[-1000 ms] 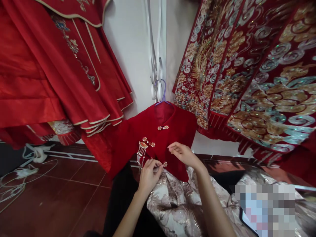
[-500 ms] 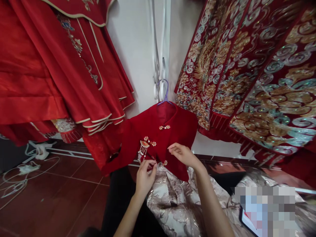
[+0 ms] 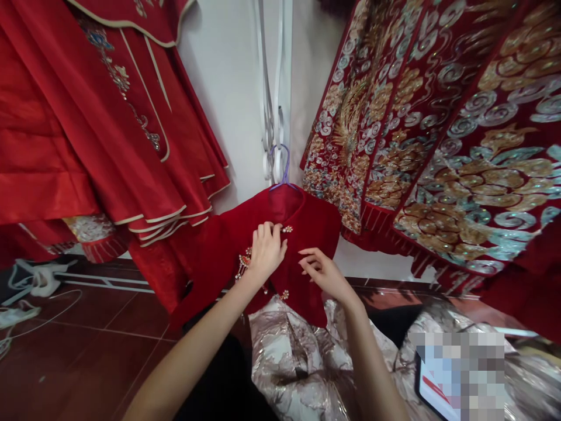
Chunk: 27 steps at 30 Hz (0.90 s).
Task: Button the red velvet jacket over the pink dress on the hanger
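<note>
A red velvet jacket with a stand collar hangs on a purple hanger. My left hand is on its upper front, fingers curled at the front edge just beside the gold flower-shaped collar fastener. Its fingertips are partly hidden. My right hand is in front of the jacket's other side, fingers bent and apart, with nothing in them. A beaded tassel ornament shows partly behind my left wrist. Lower down, another gold fastener sits near the hem.
Red garments with pale piping hang at left, and a heavily embroidered red garment at right. Shiny patterned fabric covers my lap, with a phone lying on it, partly blurred. White cables lie on the tiled floor.
My left hand has gone up from the lower fastening to near the collar fastener. My right hand stays about in place with its fingers apart. The view has shifted slightly right.
</note>
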Available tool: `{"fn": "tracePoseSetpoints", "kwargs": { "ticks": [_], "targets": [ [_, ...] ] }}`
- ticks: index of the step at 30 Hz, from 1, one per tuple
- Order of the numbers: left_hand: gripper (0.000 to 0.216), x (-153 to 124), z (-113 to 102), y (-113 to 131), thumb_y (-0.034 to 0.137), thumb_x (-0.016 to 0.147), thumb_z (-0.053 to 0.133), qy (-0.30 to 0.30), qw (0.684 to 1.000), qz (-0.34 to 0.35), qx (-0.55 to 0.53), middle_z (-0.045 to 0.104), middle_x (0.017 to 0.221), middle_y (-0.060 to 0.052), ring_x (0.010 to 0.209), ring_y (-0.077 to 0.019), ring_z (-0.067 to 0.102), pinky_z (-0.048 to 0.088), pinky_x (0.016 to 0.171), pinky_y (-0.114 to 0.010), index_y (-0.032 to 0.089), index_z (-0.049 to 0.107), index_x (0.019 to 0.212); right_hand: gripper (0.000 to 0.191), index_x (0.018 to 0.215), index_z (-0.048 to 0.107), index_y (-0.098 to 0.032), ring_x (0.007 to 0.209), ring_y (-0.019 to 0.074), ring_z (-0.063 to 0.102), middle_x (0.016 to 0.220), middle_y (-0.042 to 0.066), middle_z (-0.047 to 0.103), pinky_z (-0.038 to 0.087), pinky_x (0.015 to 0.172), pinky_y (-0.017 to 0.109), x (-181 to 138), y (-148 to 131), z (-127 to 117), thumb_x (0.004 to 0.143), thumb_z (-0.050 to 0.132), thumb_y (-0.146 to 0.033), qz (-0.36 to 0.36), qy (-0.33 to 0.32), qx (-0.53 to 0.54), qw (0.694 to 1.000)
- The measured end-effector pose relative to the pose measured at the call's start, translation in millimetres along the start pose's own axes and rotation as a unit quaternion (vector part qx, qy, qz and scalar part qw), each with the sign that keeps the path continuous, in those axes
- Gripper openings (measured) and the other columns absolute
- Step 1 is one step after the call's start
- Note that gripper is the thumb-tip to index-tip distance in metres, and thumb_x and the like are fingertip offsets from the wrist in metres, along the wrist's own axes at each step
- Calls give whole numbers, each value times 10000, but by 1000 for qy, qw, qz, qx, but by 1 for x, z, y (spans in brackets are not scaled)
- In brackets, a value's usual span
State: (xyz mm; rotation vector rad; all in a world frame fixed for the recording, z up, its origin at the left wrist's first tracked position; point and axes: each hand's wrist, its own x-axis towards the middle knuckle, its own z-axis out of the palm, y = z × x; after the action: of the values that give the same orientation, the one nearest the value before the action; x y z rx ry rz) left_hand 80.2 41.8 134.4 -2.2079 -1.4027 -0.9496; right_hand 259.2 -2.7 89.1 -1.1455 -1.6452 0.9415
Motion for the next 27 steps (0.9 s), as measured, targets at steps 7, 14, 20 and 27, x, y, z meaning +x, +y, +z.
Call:
{"fn": "tracePoseSetpoints", "kwargs": {
  "ticks": [7, 14, 20, 27],
  "targets": [
    [179, 17, -2, -7, 258, 903, 451, -14, 994, 100, 35, 593, 1015, -123, 968, -277, 513, 382, 865, -459, 189, 614, 927, 276, 1082, 558, -211, 771, 147, 669, 908, 42, 665, 530, 627, 249, -1, -10, 5, 874, 508, -385, -8, -29, 29, 999],
    [197, 22, -5, -19, 251, 896, 460, 5, 982, 180, -48, 686, 891, -6, 930, -196, 572, 141, 1099, -617, 248, 650, 945, 229, 1008, 617, -215, 923, 156, 638, 1020, 51, 676, 523, 726, 254, 0, -9, 0, 875, 512, -370, -44, 15, -14, 999],
    [267, 27, -4, -23, 246, 939, 367, -12, 977, 210, -35, 664, 781, 4, 795, -162, 594, 185, 1116, -549, 239, 634, 942, 248, 1043, 599, -221, 1012, 176, 603, 1102, 72, 630, 531, 810, 295, 4, -6, 5, 874, 507, -378, -69, 50, -24, 996],
    [402, 15, -22, -32, 392, 964, 273, -99, 984, 148, -6, 636, 685, -78, 677, -200, 611, 391, 862, -397, 142, 582, 905, 342, 1255, 365, -218, 1275, 163, 432, 1356, 133, 431, 377, 1078, 367, 10, -41, 63, 950, 336, -369, -131, 312, 78, 938]
  ]
}}
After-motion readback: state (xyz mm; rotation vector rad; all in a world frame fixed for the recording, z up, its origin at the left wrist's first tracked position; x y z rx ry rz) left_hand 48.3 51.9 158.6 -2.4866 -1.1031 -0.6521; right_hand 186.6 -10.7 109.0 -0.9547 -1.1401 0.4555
